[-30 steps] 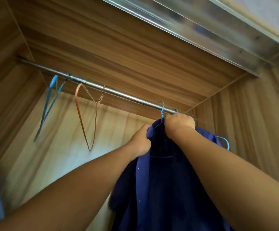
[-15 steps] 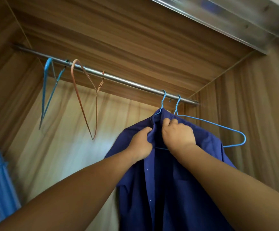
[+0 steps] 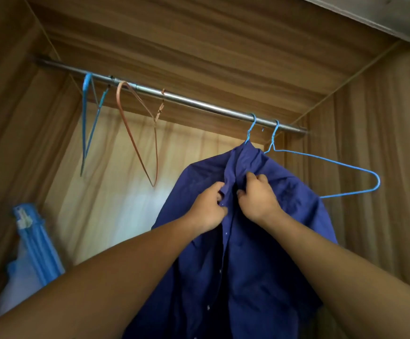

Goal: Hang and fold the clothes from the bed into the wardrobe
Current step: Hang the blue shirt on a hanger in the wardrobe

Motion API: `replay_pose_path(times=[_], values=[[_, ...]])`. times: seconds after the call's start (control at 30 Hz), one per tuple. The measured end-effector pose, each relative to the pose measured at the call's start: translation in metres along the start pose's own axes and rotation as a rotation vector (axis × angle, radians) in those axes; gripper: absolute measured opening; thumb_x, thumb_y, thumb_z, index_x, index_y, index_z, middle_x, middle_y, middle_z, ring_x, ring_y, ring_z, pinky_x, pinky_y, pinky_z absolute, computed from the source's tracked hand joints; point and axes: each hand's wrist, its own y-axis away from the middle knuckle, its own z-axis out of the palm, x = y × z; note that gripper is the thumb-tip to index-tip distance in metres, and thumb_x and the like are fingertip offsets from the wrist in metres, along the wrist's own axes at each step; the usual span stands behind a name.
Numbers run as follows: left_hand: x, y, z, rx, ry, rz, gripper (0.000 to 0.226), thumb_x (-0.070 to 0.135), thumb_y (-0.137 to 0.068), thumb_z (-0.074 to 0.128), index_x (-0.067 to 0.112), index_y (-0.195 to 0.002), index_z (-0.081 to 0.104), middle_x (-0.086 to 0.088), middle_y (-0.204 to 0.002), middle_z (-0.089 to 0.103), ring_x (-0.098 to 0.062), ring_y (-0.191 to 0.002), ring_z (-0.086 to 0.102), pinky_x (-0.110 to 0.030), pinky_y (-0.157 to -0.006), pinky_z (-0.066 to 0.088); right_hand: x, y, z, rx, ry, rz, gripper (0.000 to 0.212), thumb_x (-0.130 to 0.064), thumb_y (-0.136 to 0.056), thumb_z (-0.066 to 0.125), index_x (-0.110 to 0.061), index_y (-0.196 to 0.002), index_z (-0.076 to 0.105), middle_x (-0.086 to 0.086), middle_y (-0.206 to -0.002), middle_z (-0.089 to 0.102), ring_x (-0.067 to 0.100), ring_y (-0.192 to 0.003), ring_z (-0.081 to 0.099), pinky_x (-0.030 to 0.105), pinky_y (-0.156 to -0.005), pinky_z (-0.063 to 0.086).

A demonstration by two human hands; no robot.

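Note:
A dark blue button shirt [image 3: 243, 265] hangs on a blue wire hanger [image 3: 250, 129] hooked over the steel wardrobe rail [image 3: 187, 100], near the rail's right end. My left hand [image 3: 207, 209] pinches the left front edge of the shirt just below the collar. My right hand [image 3: 257, 195] grips the right front edge beside it. Both hands meet at the top of the button placket. The hanger's shoulders are hidden inside the shirt.
An empty blue wire hanger [image 3: 333, 172] hangs right of the shirt, close to the wardrobe's right wall [image 3: 382, 143]. Farther left on the rail hang an orange hanger [image 3: 135, 140] and another blue hanger [image 3: 87, 123]. A light blue object [image 3: 35, 243] stands at lower left.
The shirt's hanger hook went onto the rail and my right hand came down from it. Both hands have slid down from the collar to the upper placket.

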Motion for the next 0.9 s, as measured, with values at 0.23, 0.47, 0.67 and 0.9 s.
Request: replay_pose_path(times=[0.23,0.47,0.67,0.9], values=[[-0.004,0.044,-0.012,-0.116,-0.197,-0.17,0.027,0.011,-0.093,0.06,0.02,-0.118,0.062,0.005,-0.085,0.065,-0.025,-0.08,0.068,-0.04,-0.076,0.062,0.012,0.061,0.0,-0.141,0.041,0.051,0.02,-0.033,-0.093,0.059,-0.017,-0.1,0.052,0.011,-0.1,0.065,0.036,-0.096,0.062,0.038,-0.08,0.049],[0.008,0.108,-0.049,-0.5,-0.732,-0.409,0.023,0.025,-0.094,0.057,0.014,-0.11,0.069,-0.011,-0.113,0.067,-0.032,-0.091,0.069,-0.041,-0.076,0.063,-0.004,0.111,-0.03,-0.396,0.378,0.029,0.027,-0.044,-0.093,0.056,-0.018,-0.093,0.065,0.01,-0.11,0.066,0.033,-0.105,0.061,0.034,-0.082,0.047],[0.023,0.174,-0.065,-0.57,-0.774,-0.437,0.026,0.024,-0.09,0.054,0.008,-0.103,0.068,-0.018,-0.109,0.07,-0.037,-0.095,0.071,-0.042,-0.068,0.063,-0.03,0.184,-0.04,-0.438,0.38,0.009,0.04,-0.041,-0.093,0.058,-0.012,-0.121,0.06,0.011,-0.128,0.032,0.04,-0.098,0.059,0.046,-0.093,0.051],[0.02,0.276,-0.062,-0.717,-0.795,-0.46,0.029,0.026,-0.093,0.055,0.007,-0.11,0.068,-0.012,-0.113,0.069,-0.029,-0.093,0.065,-0.029,-0.069,0.05,-0.056,0.291,-0.051,-0.801,0.376,0.111,0.042,-0.045,-0.096,0.055,-0.014,-0.123,0.065,0.008,-0.125,0.062,0.033,-0.116,0.057,0.039,-0.098,0.048]])
